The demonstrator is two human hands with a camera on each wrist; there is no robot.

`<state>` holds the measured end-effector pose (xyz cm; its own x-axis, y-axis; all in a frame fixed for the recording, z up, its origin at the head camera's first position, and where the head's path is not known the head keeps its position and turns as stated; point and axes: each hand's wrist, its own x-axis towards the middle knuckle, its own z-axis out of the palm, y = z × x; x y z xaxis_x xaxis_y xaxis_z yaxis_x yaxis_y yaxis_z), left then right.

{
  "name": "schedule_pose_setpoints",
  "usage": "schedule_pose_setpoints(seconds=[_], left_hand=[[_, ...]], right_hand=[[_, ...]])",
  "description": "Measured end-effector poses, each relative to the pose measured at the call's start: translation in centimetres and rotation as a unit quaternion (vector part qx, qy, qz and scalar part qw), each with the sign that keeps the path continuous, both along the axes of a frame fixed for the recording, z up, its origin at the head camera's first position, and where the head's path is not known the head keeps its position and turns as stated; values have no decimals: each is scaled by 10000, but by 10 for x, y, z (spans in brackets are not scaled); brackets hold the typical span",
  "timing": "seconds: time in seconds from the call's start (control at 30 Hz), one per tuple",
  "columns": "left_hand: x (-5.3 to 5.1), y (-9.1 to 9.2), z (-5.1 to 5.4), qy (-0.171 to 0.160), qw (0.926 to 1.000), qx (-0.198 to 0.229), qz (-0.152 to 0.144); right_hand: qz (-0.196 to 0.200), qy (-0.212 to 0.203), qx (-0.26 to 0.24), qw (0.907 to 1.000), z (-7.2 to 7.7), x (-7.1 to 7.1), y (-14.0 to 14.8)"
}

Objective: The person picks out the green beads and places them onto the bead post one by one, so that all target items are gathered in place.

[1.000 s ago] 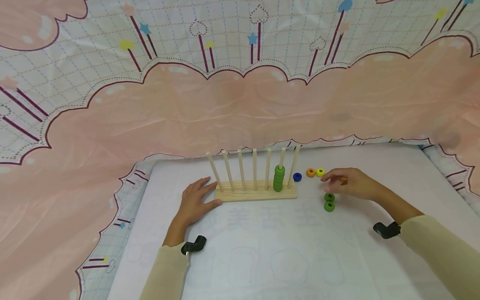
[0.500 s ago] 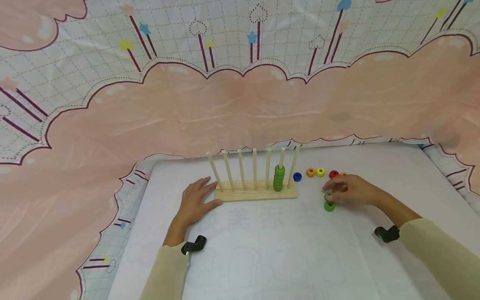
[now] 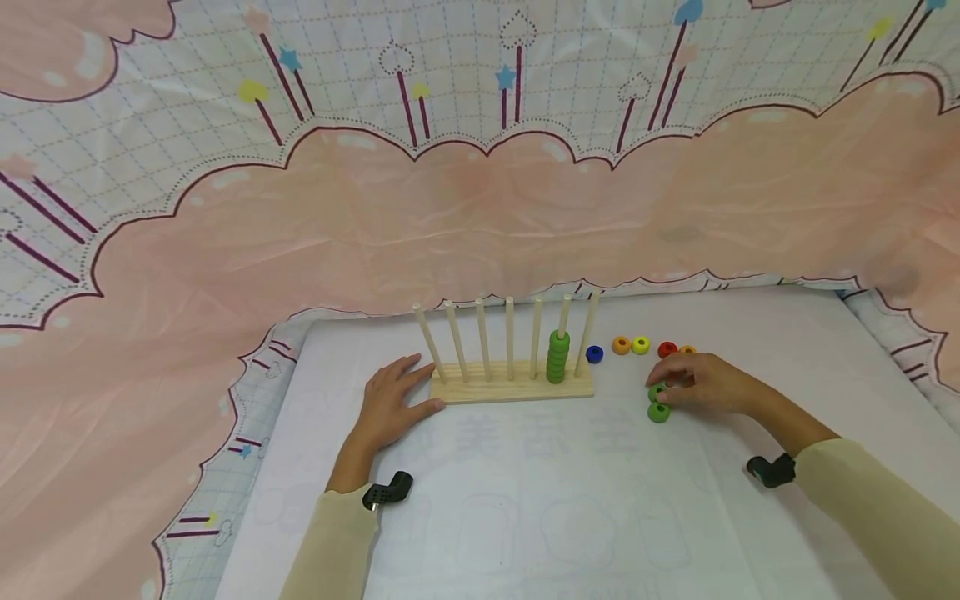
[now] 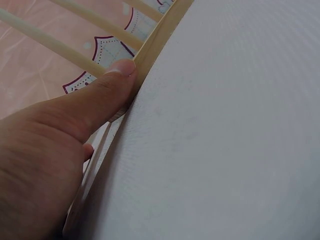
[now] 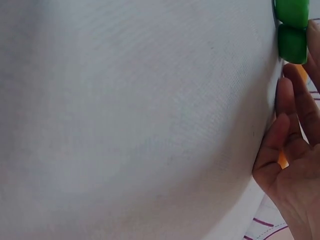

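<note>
A wooden peg rack (image 3: 510, 387) with several upright pegs stands on the white table. Green beads (image 3: 557, 358) are stacked on its second peg from the right. My left hand (image 3: 390, 400) lies at the rack's left end, fingers spread and fairly straight; in the left wrist view its thumb (image 4: 107, 90) presses the base's front edge. To the right of the rack, my right hand (image 3: 697, 383) pinches a loose green bead (image 3: 655, 391) between thumb and forefinger. Another green bead (image 3: 658, 413) touches it on the near side. Both green beads (image 5: 292, 42) show in the right wrist view.
Behind the right hand lie a blue bead (image 3: 595, 354), an orange bead (image 3: 621, 345), a yellow bead (image 3: 641, 344) and a red bead (image 3: 667, 349). Another orange bead (image 3: 687, 348) is partly hidden by the hand. A patterned pink cloth (image 3: 450, 217) hangs behind the table.
My right hand has come down toward me onto the farther loose green bead, uncovering the red bead and part of an orange one. The left hand and the rack have stayed put.
</note>
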<state>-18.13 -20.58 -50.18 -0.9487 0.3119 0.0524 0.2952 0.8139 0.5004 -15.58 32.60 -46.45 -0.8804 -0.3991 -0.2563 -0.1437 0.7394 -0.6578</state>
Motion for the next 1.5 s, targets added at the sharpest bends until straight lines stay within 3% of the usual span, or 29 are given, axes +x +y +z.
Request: schedule_pose_setpoints(seconds=[0.57, 1.0, 1.5], left_hand=[[0, 0, 1, 61, 10000, 5, -21], [-1, 0, 1, 34, 10000, 4, -7], [0, 0, 2, 42, 10000, 2, -33]], right_hand=[[-271, 1, 236, 9994, 0, 0, 2], [-130, -7, 150, 9998, 6, 2, 1], [-149, 66, 204, 9997, 3, 1, 0]])
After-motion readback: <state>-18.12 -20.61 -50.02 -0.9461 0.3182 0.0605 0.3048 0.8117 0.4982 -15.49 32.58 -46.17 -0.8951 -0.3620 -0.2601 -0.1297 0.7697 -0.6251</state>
